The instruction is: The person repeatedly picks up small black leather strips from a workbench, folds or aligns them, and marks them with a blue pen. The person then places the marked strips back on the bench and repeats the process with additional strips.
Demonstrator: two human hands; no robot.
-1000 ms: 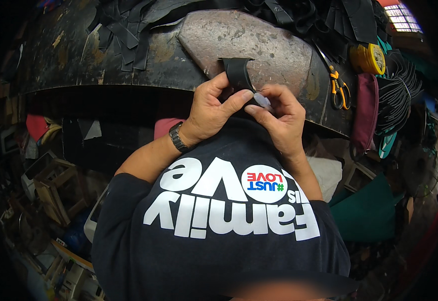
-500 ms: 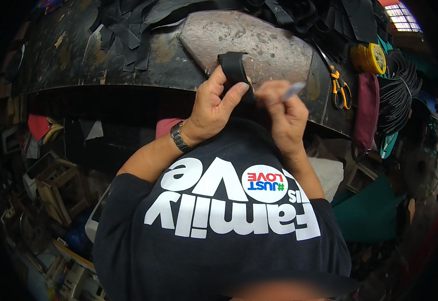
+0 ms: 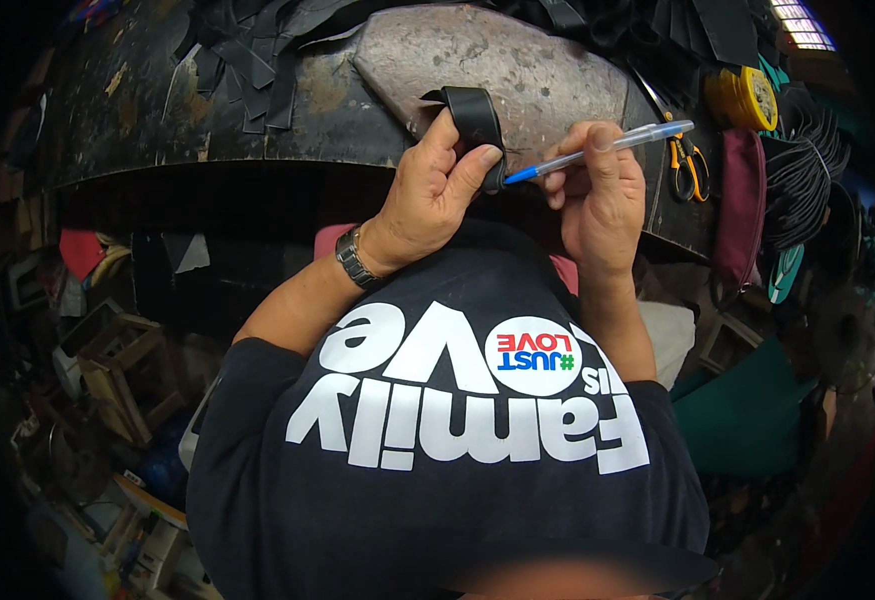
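My left hand [image 3: 425, 185] is closed on a folded black strap [image 3: 474, 122], its thumb pressing the strap's near end against the fingers. The strap curves over in a loop at the near edge of a worn board. In my right hand [image 3: 600, 195], a clear ballpoint pen [image 3: 612, 145] with a blue tip is pinched between thumb and fingers. The pen lies slanted, its blue end close to the strap beside my left thumb; whether it touches cannot be made out.
The worn board [image 3: 487, 55] lies on a dark table [image 3: 147, 110]. Black strips [image 3: 257, 70] are heaped along the far side. To the right are orange-handled scissors [image 3: 687, 170], a yellow spool [image 3: 742, 100], a maroon pouch [image 3: 740, 205] and a bundle of black cords [image 3: 802, 170].
My right hand has moved slightly right and the pen, blurred before, now shows plainly with its tip toward the strap. The strap has turned a little in my left hand.
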